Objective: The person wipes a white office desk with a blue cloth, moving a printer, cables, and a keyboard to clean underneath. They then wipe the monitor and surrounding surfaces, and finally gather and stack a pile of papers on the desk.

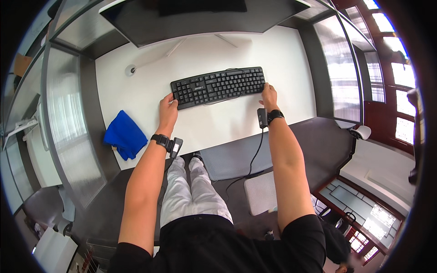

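Note:
A black computer keyboard (218, 85) with its cable lying across the keys is held at both ends over the white desk (286, 58). It looks upside down from my side and slightly tilted, its right end farther from me. My left hand (168, 107) grips the left end near the corner, thumb on top. At the right end, my right hand (268, 95) holds the edge. Whether the keyboard touches the desktop is unclear. A crumpled blue cloth (125, 134) lies on the desk left of my left hand.
A monitor (205, 17) stands at the back of the desk, and a round grommet (130, 70) sits at the left. Partitions with ribbed panels (65, 102) flank the desk. A grey mesh chair (235, 158) is at the front edge. Another person (336, 242) is at the lower right.

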`<control>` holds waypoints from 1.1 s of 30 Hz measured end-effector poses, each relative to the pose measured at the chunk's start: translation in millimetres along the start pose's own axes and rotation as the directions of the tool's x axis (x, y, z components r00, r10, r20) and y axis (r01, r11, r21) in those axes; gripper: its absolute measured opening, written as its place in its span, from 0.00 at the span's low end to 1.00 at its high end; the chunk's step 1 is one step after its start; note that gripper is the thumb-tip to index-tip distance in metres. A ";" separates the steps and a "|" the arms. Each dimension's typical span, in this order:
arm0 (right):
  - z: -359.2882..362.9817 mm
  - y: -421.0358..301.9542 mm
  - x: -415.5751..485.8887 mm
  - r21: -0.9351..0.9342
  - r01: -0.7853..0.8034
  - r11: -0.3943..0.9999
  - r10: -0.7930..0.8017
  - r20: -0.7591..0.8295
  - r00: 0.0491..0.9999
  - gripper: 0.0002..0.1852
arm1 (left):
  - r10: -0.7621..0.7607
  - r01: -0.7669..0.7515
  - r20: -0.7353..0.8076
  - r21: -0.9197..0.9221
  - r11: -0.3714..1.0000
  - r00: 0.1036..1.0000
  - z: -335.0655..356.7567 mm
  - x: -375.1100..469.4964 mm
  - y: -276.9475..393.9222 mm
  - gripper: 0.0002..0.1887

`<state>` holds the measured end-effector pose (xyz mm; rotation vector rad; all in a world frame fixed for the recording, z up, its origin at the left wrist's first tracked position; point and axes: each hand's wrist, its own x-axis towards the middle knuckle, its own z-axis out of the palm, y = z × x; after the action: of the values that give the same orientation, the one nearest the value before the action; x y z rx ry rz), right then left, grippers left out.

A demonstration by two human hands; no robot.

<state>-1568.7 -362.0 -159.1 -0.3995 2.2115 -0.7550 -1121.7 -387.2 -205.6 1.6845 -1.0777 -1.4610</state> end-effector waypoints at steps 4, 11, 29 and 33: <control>0.6 11.2 -1.7 -0.285 0.111 0.952 -0.177 -0.218 0.960 0.36 | -0.001 0.002 -0.034 0.022 1.000 0.999 -0.9 -9.5 0.8 0.26; 64.1 13.5 -98.9 0.000 0.414 0.910 -0.413 -0.081 0.907 0.16 | -0.006 -0.017 -0.081 -0.279 0.960 0.997 -53.0 -95.0 32.4 0.24; 321.8 72.9 -572.2 0.269 0.035 0.963 -0.209 0.653 0.728 0.12 | -0.016 -0.069 -0.287 -0.282 0.957 0.958 -468.1 -323.8 -114.0 0.12; 398.2 91.2 -659.7 0.299 -0.018 0.954 -0.205 0.695 0.689 0.13 | 0.124 -0.213 -0.539 -0.105 0.971 0.833 -584.8 -341.9 -136.3 0.14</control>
<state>-836.5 -123.1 -64.7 -0.5553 1.3162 -0.7822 -536.5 -43.6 -75.4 1.6840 -0.7519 -0.8600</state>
